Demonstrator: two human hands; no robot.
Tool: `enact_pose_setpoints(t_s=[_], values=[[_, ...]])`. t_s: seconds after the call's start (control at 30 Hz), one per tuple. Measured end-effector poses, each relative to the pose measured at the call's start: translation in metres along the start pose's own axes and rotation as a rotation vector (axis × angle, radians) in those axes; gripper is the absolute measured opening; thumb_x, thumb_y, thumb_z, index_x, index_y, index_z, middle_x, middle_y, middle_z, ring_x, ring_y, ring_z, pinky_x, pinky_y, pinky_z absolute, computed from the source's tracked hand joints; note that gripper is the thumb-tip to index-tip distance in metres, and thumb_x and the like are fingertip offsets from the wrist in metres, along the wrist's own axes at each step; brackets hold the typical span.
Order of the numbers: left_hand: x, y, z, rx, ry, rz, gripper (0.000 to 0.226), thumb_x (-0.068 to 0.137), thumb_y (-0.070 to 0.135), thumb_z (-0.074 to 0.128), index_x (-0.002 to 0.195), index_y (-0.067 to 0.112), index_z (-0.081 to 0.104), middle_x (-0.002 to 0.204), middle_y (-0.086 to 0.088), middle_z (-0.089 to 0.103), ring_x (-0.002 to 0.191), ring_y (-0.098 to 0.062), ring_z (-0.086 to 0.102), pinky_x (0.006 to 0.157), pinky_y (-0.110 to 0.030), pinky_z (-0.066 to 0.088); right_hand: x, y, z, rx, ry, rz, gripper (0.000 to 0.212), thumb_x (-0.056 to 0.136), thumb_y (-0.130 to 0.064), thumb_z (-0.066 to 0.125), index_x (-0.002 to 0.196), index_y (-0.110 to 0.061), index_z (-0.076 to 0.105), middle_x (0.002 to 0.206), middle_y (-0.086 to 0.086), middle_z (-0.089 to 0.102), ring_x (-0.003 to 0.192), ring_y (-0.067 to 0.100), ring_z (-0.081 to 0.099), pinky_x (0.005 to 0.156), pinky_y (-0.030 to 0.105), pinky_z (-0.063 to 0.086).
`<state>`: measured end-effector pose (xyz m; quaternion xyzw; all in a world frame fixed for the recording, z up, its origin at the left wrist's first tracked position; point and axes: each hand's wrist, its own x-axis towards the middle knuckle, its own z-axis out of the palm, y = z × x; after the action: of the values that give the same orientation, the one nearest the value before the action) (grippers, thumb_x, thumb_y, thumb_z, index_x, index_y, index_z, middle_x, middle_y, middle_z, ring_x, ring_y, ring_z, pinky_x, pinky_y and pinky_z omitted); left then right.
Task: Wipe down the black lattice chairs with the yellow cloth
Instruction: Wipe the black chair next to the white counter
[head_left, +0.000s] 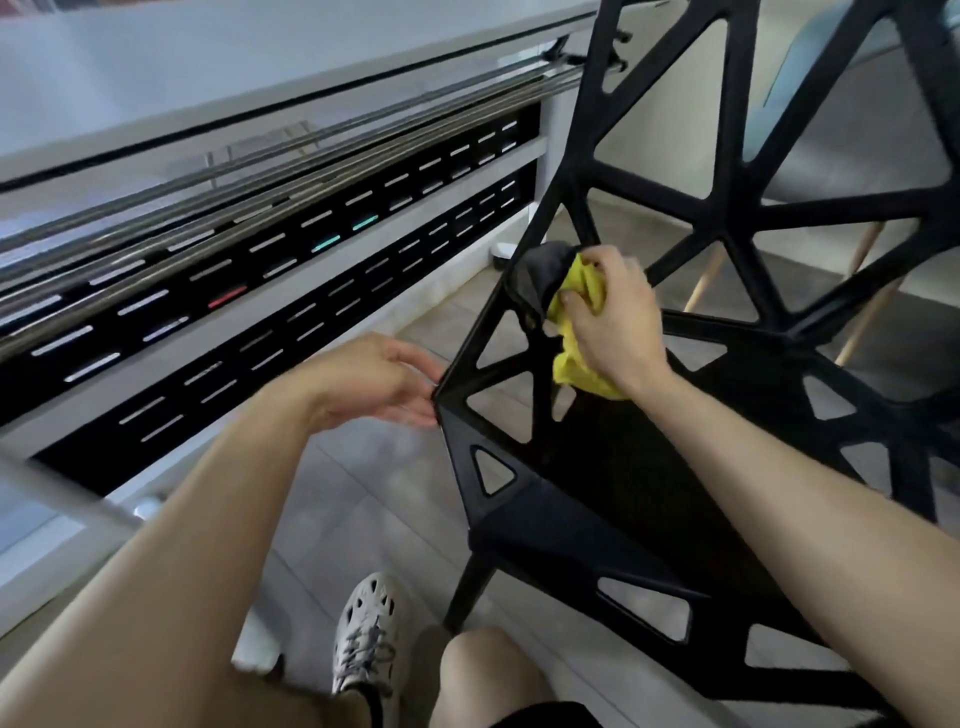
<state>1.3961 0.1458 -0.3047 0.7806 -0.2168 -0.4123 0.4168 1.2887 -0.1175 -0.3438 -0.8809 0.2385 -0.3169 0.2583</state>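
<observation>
Black chair (571, 519), one: lattice seat and back.
Yellow cloth (577, 364), one: bunched in the right hand (615, 317), whose fingers curl round it. It is pressed to the strut where seat meets back, likely to scrub that joint.
Left hand (374, 379), one: fingers loose, touching the seat's side corner, apparently to steady it.
Pale blue chair (831, 104), one, behind.

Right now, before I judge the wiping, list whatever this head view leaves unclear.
All in the head view:
1. black lattice chair: right side cut by the frame edge, legs mostly hidden beneath the seat.
2. yellow cloth: middle covered by the gripping right hand.
3. left hand: fingertips motion-blurred at the seat corner; contact uncertain.
4. pale blue chair: mostly hidden behind the lattice back.
</observation>
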Motion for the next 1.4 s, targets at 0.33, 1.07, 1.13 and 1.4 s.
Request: enact_pose_setpoints(t_s=[0.33, 1.07, 1.13, 1.4], values=[[-0.011, -0.023, -0.009, -0.028, -0.091, -0.112, 0.045, 0.099, -0.024, 0.038, 0.124, -0.007, 0.072, 0.117, -0.025, 0.079, 0.113, -0.035, 0.078, 0.100, -0.050, 0.064, -0.071, -0.046, 0.021, 0.144, -0.393, -0.389, 0.041, 0.094, -0.013, 0.071, 0.132, -0.028, 0.072, 0.129, -0.005, 0.052, 0.113, 0.018, 0.058, 0.101, 0.039, 0.050], [0.002, -0.016, 0.003, 0.495, 0.196, 0.194, 0.035, 0.111, 0.013, 0.049, 0.114, 0.036, 0.075, 0.100, 0.007, 0.083, 0.094, -0.007, 0.079, 0.097, -0.042, 0.063, -0.101, -0.046, 0.000, -0.051, -0.458, -0.453, 0.034, 0.092, -0.020, 0.067, 0.122, -0.032, 0.075, 0.124, -0.006, 0.055, 0.113, 0.021, 0.058, 0.096, 0.043, 0.055], [0.009, -0.012, 0.006, 0.567, 0.254, 0.210, 0.036, 0.110, 0.016, 0.051, 0.099, 0.041, 0.074, 0.096, 0.003, 0.082, 0.090, -0.015, 0.079, 0.095, -0.044, 0.063, -0.103, -0.062, 0.024, 0.002, -0.387, -0.446, 0.039, 0.090, -0.019, 0.066, 0.127, -0.030, 0.072, 0.132, -0.003, 0.055, 0.126, 0.023, 0.052, 0.097, 0.048, 0.055], [0.018, -0.008, 0.007, 0.548, 0.234, 0.209, 0.017, 0.110, 0.020, 0.061, 0.100, 0.016, 0.074, 0.080, 0.003, 0.082, 0.084, -0.016, 0.080, 0.093, -0.046, 0.065, -0.135, -0.013, -0.019, -0.082, -0.461, -0.524, 0.029, 0.088, -0.029, 0.065, 0.115, -0.028, 0.074, 0.121, -0.002, 0.054, 0.113, 0.021, 0.053, 0.078, 0.041, 0.056]])
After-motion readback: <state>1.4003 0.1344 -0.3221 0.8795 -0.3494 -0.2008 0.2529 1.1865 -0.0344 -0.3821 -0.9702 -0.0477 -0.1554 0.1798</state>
